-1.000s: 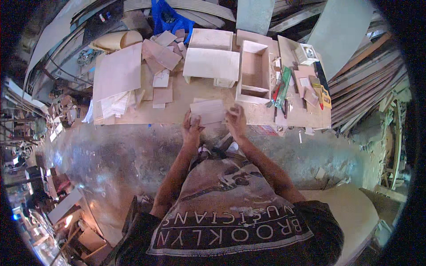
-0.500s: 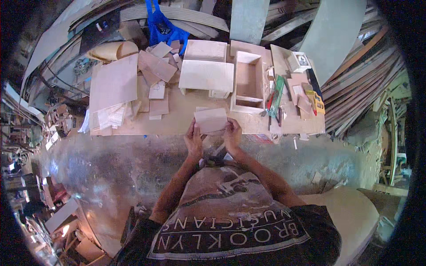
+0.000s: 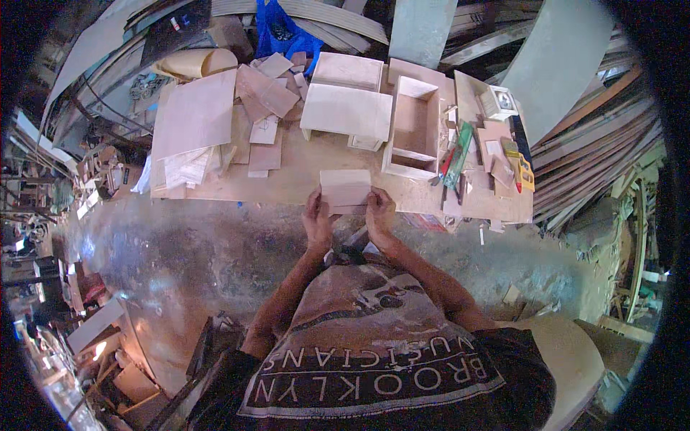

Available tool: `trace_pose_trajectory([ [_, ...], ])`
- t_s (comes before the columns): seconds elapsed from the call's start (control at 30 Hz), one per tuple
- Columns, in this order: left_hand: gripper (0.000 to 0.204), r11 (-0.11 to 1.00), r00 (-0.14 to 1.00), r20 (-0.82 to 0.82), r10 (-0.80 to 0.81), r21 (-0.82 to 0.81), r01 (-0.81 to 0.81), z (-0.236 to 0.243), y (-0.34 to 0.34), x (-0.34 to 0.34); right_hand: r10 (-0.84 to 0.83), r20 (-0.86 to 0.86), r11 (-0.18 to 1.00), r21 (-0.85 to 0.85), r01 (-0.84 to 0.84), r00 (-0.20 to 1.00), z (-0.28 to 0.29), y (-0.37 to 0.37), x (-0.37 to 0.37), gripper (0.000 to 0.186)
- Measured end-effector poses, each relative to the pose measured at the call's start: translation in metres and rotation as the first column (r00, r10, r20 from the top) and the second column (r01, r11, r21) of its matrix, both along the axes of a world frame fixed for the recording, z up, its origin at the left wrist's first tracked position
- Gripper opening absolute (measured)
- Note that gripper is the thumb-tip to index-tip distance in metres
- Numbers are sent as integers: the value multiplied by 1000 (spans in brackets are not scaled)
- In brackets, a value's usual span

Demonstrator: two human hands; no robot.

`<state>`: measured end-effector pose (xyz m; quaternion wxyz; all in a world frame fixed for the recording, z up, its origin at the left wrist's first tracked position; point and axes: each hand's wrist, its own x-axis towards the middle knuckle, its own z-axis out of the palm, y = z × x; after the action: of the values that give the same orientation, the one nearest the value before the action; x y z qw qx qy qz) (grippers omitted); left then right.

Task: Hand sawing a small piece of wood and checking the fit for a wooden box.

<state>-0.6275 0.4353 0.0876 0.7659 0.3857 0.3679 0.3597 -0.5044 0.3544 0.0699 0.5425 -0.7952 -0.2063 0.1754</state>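
Between my two hands, over the near edge of the workbench (image 3: 280,183), I hold a small stack of thin wooden panels (image 3: 345,188). My left hand (image 3: 317,219) is closed on their left edge, and my right hand (image 3: 379,214) grips the right edge. How many panels lie under the top one I cannot tell. Just beyond stands a small pale wooden box (image 3: 346,108) with a flat top. To its right lies an open wooden tray (image 3: 415,122) with a divider near its front end.
Thin panels (image 3: 194,111) and offcuts (image 3: 266,93) pile up on the bench's left. A green packet (image 3: 457,154), a yellow tape measure (image 3: 525,174) and a small white box (image 3: 499,102) lie on the right. A blue bag (image 3: 284,36) and stacked wood strips (image 3: 582,151) are behind and beside.
The bench has shifted slightly right and up in view. My hands keep hold of the panels, which have turned a little and now sit straighter.
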Motion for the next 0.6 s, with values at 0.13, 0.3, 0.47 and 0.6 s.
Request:
trace_pose_trajectory([
  [0.13, 31, 994, 999, -16, 30, 110, -28, -20, 0, -2, 64, -267, 957, 291, 17, 961, -6, -1, -8, 25],
  [0.3, 31, 976, 997, -70, -13, 218, 28, -30, 3, -4, 66, -300, 936, 349, 45, 952, -25, -10, -8, 21],
  [0.47, 42, 993, 997, -33, -73, -90, 69, -2, 0, -6, 16, 43, 978, 207, -24, 999, -22, -6, 4, 20],
  [0.6, 52, 981, 976, 146, -163, -85, 177, -13, 10, -19, -2, 20, 982, 188, -2, 1000, -15, -1, 4, 17],
])
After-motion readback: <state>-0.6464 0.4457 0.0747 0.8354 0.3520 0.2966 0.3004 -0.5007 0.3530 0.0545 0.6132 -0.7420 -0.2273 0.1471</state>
